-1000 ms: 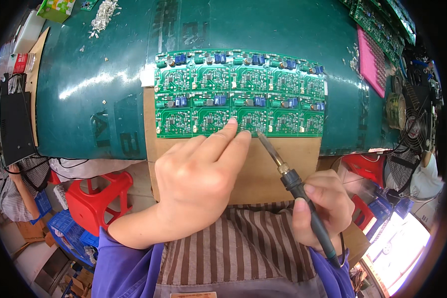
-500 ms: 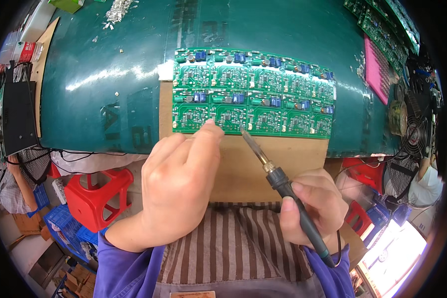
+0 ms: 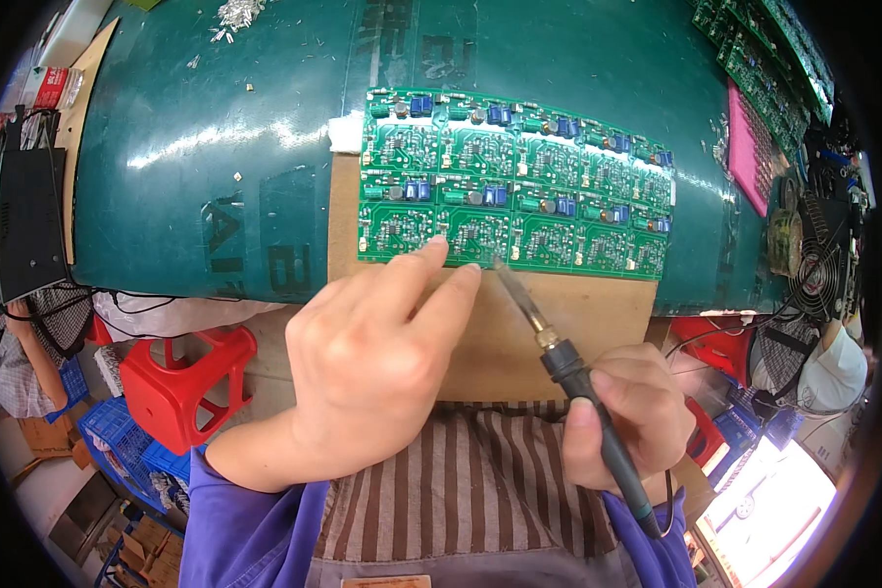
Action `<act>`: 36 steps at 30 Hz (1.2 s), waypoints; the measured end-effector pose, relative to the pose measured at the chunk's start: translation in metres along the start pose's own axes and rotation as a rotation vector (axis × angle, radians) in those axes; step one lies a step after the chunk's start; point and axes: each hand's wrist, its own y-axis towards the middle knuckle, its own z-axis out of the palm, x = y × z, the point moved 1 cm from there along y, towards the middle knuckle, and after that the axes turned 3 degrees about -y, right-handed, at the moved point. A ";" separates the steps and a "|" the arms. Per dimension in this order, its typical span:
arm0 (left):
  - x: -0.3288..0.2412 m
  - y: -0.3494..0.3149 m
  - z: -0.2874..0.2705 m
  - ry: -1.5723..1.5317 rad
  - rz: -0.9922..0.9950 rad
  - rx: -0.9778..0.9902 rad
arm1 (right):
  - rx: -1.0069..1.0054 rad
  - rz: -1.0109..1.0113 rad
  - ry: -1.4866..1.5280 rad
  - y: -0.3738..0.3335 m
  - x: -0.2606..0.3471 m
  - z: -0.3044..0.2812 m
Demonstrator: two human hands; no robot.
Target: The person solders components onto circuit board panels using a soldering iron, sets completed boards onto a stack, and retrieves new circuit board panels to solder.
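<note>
At your far left a flat black box [image 3: 27, 230] with trailing cables sits at the edge of the glossy dark-green bench mat [image 3: 216, 167], and below the bench edge a red plastic stool [image 3: 181, 377] stands on the floor beside blue plastic crates [image 3: 118, 441]. A small heap of silvery metal offcuts [image 3: 235, 12] lies near the mat's far edge. Your left hand [image 3: 367, 367] reaches forward over a brown cardboard sheet [image 3: 490, 333], its index and middle fingertips [image 3: 439, 247] stretched out close together and pressing on the near edge of the green panel of printed circuit boards [image 3: 514, 196], which lies on the cardboard and mat straight ahead of you, its rows studded with blue components; the hand holds nothing. Just right of those fingertips, the metal tip of the black-handled soldering iron [image 3: 568, 367] meets the panel's near edge. Your right hand [image 3: 622, 416] is curled tightly around the iron's handle, over your striped apron [image 3: 461, 490]. Further right a pink rectangular pad [image 3: 750, 147] lies on the mat, more green circuit boards [image 3: 764, 49] are stacked at the far right corner, and a small black fan [image 3: 818, 265] stands at the bench's right edge.
</note>
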 end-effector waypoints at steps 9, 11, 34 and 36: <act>0.015 -0.008 -0.011 0.000 -0.149 -0.123 | 0.036 -0.051 0.030 0.016 0.007 0.015; 0.017 -0.011 -0.011 -0.068 -0.146 -0.081 | 0.036 -0.056 0.038 0.020 0.009 0.020; 0.025 -0.011 -0.014 -0.076 -0.044 -0.081 | -0.157 0.030 -0.088 0.000 -0.002 -0.004; 0.025 -0.001 -0.013 -0.218 -0.196 -0.090 | -0.406 0.211 -0.176 -0.017 -0.022 -0.022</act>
